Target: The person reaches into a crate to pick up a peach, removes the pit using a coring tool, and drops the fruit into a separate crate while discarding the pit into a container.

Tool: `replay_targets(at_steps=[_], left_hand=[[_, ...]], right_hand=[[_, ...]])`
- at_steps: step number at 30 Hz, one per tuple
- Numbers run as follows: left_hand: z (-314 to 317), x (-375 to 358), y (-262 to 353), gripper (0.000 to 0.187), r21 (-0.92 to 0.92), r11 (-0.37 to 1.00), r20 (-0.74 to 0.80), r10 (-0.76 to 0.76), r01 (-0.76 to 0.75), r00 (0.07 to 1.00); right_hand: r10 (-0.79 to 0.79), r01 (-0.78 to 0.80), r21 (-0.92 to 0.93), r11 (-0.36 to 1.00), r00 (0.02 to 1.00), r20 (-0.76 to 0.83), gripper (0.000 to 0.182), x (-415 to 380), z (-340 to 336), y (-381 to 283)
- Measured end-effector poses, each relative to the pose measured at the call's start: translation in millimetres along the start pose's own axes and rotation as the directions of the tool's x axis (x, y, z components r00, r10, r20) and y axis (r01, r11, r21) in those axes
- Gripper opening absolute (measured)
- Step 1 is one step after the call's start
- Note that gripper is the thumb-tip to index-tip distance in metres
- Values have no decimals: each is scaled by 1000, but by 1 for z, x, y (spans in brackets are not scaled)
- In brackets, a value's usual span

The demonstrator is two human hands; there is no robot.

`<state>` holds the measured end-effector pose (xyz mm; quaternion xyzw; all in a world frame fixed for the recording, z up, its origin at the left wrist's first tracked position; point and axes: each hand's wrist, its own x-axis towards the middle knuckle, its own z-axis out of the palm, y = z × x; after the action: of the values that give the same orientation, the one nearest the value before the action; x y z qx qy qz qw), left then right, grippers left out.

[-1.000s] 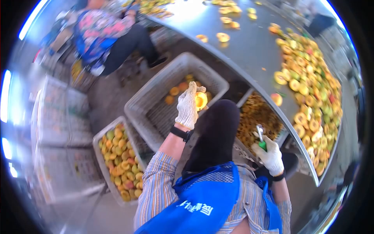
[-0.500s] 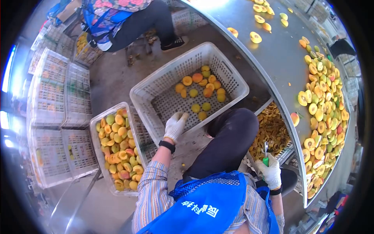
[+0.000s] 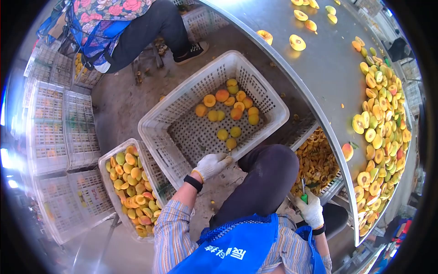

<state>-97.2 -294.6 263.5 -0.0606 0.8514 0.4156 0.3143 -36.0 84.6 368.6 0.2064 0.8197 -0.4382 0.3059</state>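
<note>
My left hand [image 3: 212, 165], in a white knit glove, is closed over the near rim of a white plastic crate [image 3: 157, 150], its fingers pointing right along the edge. Inside that crate lie several yellow-orange peaches [image 3: 236, 113], some of them cut halves, mostly toward its far right side. In my right hand [image 3: 311, 211], also gloved, is a small tool [image 3: 304, 197] with a green handle and a thin metal shaft pointing up. It is held beside my knee, close to a crate of brown-orange peach pits and scraps [image 3: 317, 160] under the table edge.
A metal table [image 3: 315, 59] curves along the right, with many halved peaches [image 3: 378, 132] heaped on its far side. At left stand a full crate of peaches [image 3: 132, 187] and stacked white crates [image 3: 59, 128]. Another person [image 3: 137, 36] sits at the upper left.
My left hand has shifted right along the crate's near rim, its fingers turned more to the right. The right hand still holds the green-handled tool, now slightly lower. The whole view has shifted a little.
</note>
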Motion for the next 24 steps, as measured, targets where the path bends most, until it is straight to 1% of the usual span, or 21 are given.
replay_targets(at_steps=[2, 3, 5, 6, 7, 8, 9, 10, 12, 13, 15, 16, 17, 18, 19, 20, 21, 22, 23, 24], left_hand=[[-13, 14, 10, 51, 42, 999, 126, -36, 31, 991], [-14, 27, 4, 51, 43, 999, 131, -38, 32, 991], [-14, 61, -9, 52, 161, 987, 31, -3, -2, 1000], [-17, 84, -9, 52, 282, 950, 36, -146, 130, 989], [-18, 106, -15, 52, 287, 950, 41, -143, 125, 989], [-16, 130, -25, 53, 381, 903, -109, -167, 196, 980], [-13, 155, -36, 57, 457, 845, -258, -171, 276, 951], [-17, 178, -40, 57, 462, 845, -251, -165, 268, 954], [-25, 221, -44, 67, 503, 819, -421, -49, 278, 906], [-29, 238, -42, 67, 505, 820, -407, -47, 268, 912], [-40, 266, -33, 67, 677, 704, -408, 115, 216, 906], [-44, 281, -31, 67, 679, 706, -388, 112, 201, 915], [-49, 295, -31, 68, 712, 679, -333, 98, 182, 938], [-51, 306, -33, 68, 742, 650, -279, 81, 161, 957], [-50, 312, -37, 68, 742, 653, -260, 73, 151, 963], [-48, 315, -42, 67, 740, 651, -275, 69, 166, 959], [-47, 313, -38, 66, 739, 649, -289, 63, 181, 955], [-51, 311, -31, 64, 720, 652, -244, -82, 237, 966], [-44, 306, -35, 64, 724, 649, -235, -89, 235, 968], [-36, 293, -40, 64, 687, 694, -195, -110, 216, 975]], right_hand=[[7, -12, -163, 987, 1000, -28, 32, 7, 1, -1], [12, -17, -162, 987, 1000, -27, 32, 10, 2, -1], [2, -5, -197, 980, 1000, -18, 31, 16, 2, -1], [26, -32, -220, 975, 999, -26, 32, 17, 1, -5], [31, -37, -214, 976, 999, -31, 32, 23, 0, 3], [68, -69, -184, 981, 998, -9, 32, 28, -1, 21], [105, -102, -154, 983, 994, 15, 34, 32, -1, 37], [136, -133, -135, 982, 991, 13, 37, 35, 0, 49], [186, -179, -177, 968, 982, 21, 34, 39, -1, 45], [219, -211, -214, 954, 976, 13, 36, 42, -1, 38], [273, -264, -199, 944, 962, 18, 36, 49, -2, 37], [315, -305, -185, 934, 949, 27, 37, 51, -2, 39], [337, -328, -185, 926, 941, 23, 37, 53, -3, 44], [299, -288, -186, 940, 954, 33, 37, 56, -3, 52], [258, -245, -187, 951, 965, 47, 36, 59, -2, 52], [280, -266, -191, 945, 959, 51, 36, 60, -2, 47], [307, -292, -191, 937, 950, 58, 36, 63, -3, 27], [330, -313, -189, 931, 942, 67, 35, 66, -2, 15], [340, -322, -188, 928, 937, 72, 35, 68, 0, 13], [327, -311, -183, 933, 943, 63, 34, 68, 2, 12]])
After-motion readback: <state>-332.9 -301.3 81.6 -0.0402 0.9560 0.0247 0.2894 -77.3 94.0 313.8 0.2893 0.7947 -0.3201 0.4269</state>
